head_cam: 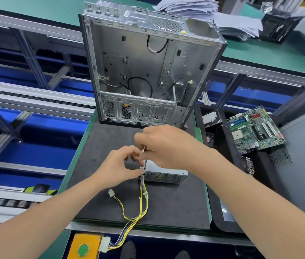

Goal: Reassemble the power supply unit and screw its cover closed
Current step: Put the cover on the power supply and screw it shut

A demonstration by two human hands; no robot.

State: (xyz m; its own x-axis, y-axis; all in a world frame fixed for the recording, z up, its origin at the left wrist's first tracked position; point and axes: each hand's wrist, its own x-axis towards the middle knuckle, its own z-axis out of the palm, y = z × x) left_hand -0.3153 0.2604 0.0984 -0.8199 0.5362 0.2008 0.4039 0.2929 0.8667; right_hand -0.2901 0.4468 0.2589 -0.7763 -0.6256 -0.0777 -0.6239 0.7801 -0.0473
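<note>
Right hand (168, 146) clamps the screwdriver (145, 159), tip down on the near-left corner of the power supply unit (166, 175) lying on the dark mat (176, 202). Left hand (121, 165) curls in at that corner, thumb against the unit, though whether its fingers pinch the shaft can't be told. A tilted tip could slip out and scar the unit, or the wire bundle (142, 202) trailing over the bench edge could tug it askew.

The right hand (168, 146) hides most of the screwdriver (145, 162) and of the power supply unit (166, 175).
</note>
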